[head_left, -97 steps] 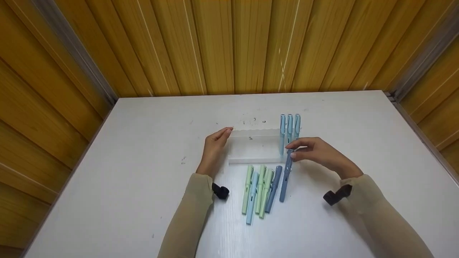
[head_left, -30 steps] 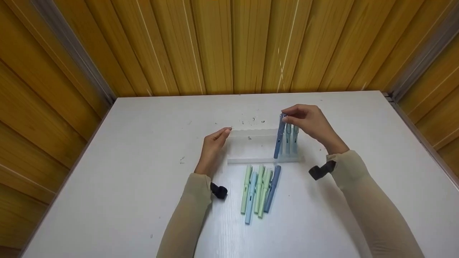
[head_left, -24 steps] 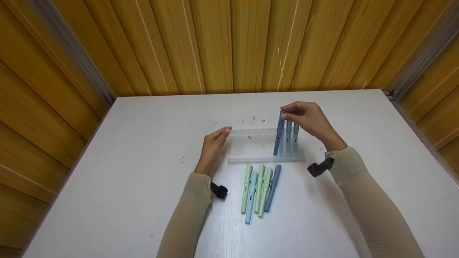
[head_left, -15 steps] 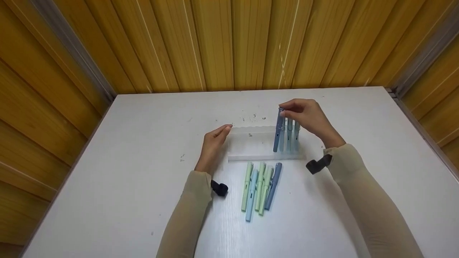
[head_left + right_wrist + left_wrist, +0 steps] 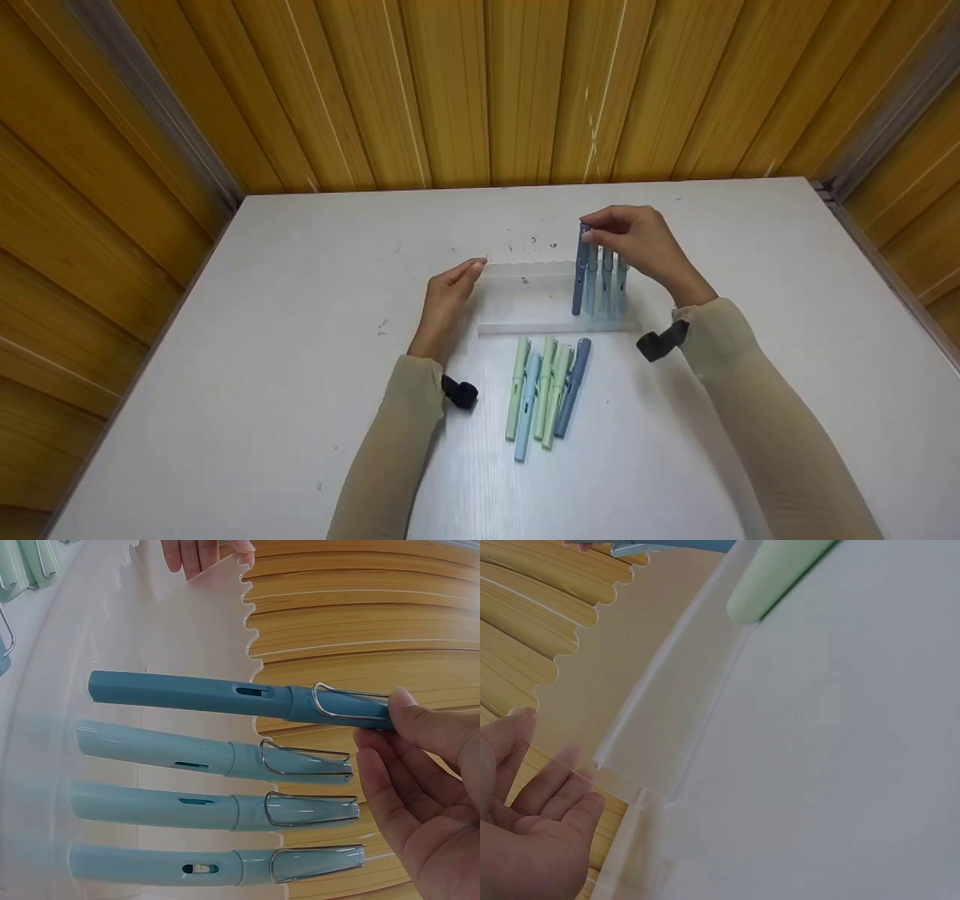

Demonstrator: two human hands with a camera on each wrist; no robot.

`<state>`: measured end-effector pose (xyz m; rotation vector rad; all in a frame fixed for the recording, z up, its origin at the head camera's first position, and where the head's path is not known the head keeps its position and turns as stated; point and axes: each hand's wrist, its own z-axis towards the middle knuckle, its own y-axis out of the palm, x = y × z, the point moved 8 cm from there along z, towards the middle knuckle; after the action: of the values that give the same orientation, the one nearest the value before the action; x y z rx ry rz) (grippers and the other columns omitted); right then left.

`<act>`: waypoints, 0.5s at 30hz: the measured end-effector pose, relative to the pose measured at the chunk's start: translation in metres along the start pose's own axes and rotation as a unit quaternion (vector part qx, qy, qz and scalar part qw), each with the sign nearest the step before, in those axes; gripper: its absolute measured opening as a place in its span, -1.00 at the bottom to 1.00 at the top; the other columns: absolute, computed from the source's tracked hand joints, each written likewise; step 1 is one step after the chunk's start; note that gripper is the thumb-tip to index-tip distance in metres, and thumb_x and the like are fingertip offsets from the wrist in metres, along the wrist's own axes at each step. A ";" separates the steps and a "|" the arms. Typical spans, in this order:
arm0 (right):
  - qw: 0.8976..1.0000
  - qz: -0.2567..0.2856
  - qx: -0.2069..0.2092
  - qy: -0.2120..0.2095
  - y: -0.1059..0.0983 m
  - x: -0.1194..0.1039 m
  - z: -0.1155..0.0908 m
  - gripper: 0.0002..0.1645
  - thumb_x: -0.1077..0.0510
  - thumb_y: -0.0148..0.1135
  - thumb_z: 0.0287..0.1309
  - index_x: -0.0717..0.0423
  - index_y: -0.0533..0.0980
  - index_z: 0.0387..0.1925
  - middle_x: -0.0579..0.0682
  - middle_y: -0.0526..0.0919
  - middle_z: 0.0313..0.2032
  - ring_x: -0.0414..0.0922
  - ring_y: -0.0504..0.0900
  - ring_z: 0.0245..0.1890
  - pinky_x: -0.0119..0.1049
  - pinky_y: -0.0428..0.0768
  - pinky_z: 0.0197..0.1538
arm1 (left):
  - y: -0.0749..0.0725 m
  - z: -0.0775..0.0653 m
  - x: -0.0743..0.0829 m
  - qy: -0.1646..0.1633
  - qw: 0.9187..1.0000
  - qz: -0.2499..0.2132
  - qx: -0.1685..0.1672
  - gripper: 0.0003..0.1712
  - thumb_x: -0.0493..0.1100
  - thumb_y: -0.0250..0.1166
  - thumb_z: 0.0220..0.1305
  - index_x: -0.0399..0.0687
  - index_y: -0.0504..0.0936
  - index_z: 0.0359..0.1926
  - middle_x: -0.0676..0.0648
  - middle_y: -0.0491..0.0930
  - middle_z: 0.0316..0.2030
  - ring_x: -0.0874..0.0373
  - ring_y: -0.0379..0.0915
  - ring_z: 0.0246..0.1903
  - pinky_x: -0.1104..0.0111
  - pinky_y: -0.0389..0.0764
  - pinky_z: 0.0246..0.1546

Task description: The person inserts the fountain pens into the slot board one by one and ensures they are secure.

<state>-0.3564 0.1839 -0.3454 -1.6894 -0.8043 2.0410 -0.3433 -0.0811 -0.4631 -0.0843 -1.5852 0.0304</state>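
Observation:
My right hand (image 5: pixel 637 236) pinches the cap end of a dark blue fountain pen (image 5: pixel 195 694), held upright at a clear scalloped pen stand (image 5: pixel 525 328). Just right of it three light blue fountain pens (image 5: pixel 161 806) stand in a row in the stand. At the stand's left end my left hand (image 5: pixel 450 300) holds the upper corner; in the left wrist view its fingers (image 5: pixel 547 784) show through the clear panel. On the table before the stand lie light green pens (image 5: pixel 517 390), a light blue pen (image 5: pixel 527 405) and another dark blue pen (image 5: pixel 574 386).
A white table (image 5: pixel 285 375) with small dark marks carries everything. Behind it rises a yellow-brown wood-patterned wall (image 5: pixel 450 90), with more such panels at both sides. A black wrist camera sits on each sleeve.
My right hand has lifted the dark blue pen from in front of the stand, up and back, then slightly left until it stands upright beside the light blue row. My left hand stays at the corner.

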 end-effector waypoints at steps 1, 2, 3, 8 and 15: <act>1.000 -0.001 -0.001 0.001 0.001 0.000 0.000 -0.66 0.16 0.24 0.25 0.08 0.60 0.06 0.11 0.66 0.02 -0.03 0.61 -0.08 -0.07 0.56 0.18 | 0.000 0.000 0.000 -0.002 1.000 0.001 0.001 -0.53 0.24 0.18 0.29 0.22 0.59 0.14 0.17 0.53 0.18 0.22 0.30 0.31 0.24 0.29 0.37; 1.000 -0.002 -0.002 0.001 0.001 0.001 0.000 -0.66 0.16 0.24 0.26 0.08 0.60 0.07 0.11 0.65 0.02 -0.03 0.61 -0.08 -0.07 0.56 0.18 | 0.000 0.000 0.000 -0.004 1.000 0.003 0.003 -0.53 0.24 0.18 0.29 0.23 0.59 0.14 0.17 0.53 0.18 0.22 0.30 0.31 0.24 0.29 0.37; 1.000 -0.003 -0.004 0.001 0.002 0.001 -0.001 -0.66 0.16 0.24 0.25 0.09 0.60 0.07 0.11 0.65 0.02 -0.02 0.61 -0.08 -0.07 0.56 0.18 | 0.000 -0.001 0.000 -0.004 1.000 0.005 0.003 -0.53 0.24 0.18 0.29 0.23 0.59 0.14 0.17 0.53 0.19 0.21 0.30 0.32 0.23 0.29 0.37; 1.000 -0.007 -0.006 -0.001 0.004 0.003 -0.003 -0.66 0.18 0.25 0.24 0.09 0.60 0.06 0.12 0.65 0.02 -0.03 0.61 -0.08 -0.10 0.58 0.15 | 0.001 -0.001 -0.003 -0.014 1.000 0.002 0.003 -0.55 0.24 0.17 0.29 0.26 0.59 0.13 0.20 0.51 0.19 0.22 0.28 0.33 0.24 0.28 0.38; 1.000 -0.014 -0.017 -0.003 0.007 0.005 -0.004 -0.64 0.17 0.26 0.24 0.09 0.59 0.07 0.11 0.65 0.04 -0.02 0.61 -0.06 -0.09 0.58 0.15 | 0.001 -0.001 -0.002 -0.013 1.000 -0.002 0.002 -0.56 0.26 0.17 0.29 0.29 0.60 0.10 0.22 0.52 0.18 0.25 0.29 0.32 0.26 0.28 0.38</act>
<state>-0.3535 0.1821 -0.3541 -1.6822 -0.8650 2.0245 -0.3420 -0.0801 -0.4656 -0.0764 -1.6118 0.0317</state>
